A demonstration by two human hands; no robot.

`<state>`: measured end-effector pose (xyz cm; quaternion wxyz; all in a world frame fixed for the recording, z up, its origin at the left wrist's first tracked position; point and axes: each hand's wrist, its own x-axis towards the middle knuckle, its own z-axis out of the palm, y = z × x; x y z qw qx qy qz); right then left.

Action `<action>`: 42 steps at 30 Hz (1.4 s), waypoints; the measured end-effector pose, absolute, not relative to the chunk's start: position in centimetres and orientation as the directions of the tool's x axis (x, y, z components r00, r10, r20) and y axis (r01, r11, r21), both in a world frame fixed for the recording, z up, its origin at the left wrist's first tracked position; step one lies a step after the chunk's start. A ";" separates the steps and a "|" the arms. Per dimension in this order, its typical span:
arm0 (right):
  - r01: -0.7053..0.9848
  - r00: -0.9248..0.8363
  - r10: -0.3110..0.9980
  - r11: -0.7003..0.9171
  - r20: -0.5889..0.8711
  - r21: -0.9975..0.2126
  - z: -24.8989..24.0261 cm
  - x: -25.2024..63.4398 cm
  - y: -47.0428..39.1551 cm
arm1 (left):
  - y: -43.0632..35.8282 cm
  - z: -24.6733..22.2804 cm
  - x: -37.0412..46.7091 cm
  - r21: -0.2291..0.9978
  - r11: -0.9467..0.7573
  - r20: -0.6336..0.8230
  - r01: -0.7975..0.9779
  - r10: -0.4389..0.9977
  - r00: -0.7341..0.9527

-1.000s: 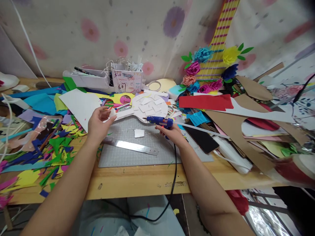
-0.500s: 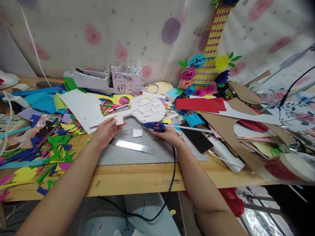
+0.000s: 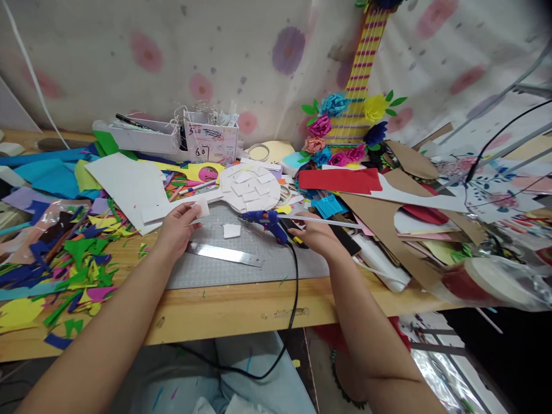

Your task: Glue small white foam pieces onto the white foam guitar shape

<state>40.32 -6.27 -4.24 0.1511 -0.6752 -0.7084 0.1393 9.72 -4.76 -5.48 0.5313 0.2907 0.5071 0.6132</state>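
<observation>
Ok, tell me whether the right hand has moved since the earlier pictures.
Yes, the right hand has moved rightward, away from the glue gun, judged against the metal ruler.

The ruler (image 3: 226,254) lies on the cutting mat (image 3: 276,269), in front of the card square (image 3: 232,231); right of that, the glue gun (image 3: 262,219). Scraps (image 3: 80,250) lie left, cardboard (image 3: 383,234) right.

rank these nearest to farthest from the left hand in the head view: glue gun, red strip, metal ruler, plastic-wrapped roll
1. Metal ruler: close beside the left hand
2. Glue gun: to the right
3. Red strip: farther right, toward the back
4. Plastic-wrapped roll: far right
</observation>
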 end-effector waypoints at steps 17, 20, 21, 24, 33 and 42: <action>0.886 -0.050 0.944 -0.110 -0.327 -0.451 -1.8 43.8 -8.8 | -5.3 -5.1 10.6 0.887 0.210 -0.296 -0.412 0.942 -0.157; 0.810 -0.171 0.915 -0.080 -0.364 -0.581 -0.6 46.1 -10.6 | -5.6 -4.7 10.6 0.861 0.281 -0.353 -0.424 0.930 -0.101; 0.785 -0.205 0.908 -0.070 -0.366 -0.615 -0.3 46.7 -11.2 | -5.6 -4.6 10.6 0.852 0.299 -0.369 -0.431 0.926 -0.086; 0.753 -0.260 0.901 -0.036 -0.347 -0.657 0.4 47.1 -12.2 | -5.8 -4.5 10.5 0.819 0.321 -0.386 -0.476 0.922 -0.043; 0.725 -0.467 0.883 0.409 0.041 -0.554 -0.8 32.6 -9.6 | -6.0 -4.6 10.3 0.651 0.439 -0.429 -0.619 0.886 0.177; 0.845 -0.426 0.895 0.447 0.136 -0.293 -2.1 26.9 -7.8 | -6.1 -4.2 10.1 0.635 0.407 -0.415 -0.657 0.897 0.155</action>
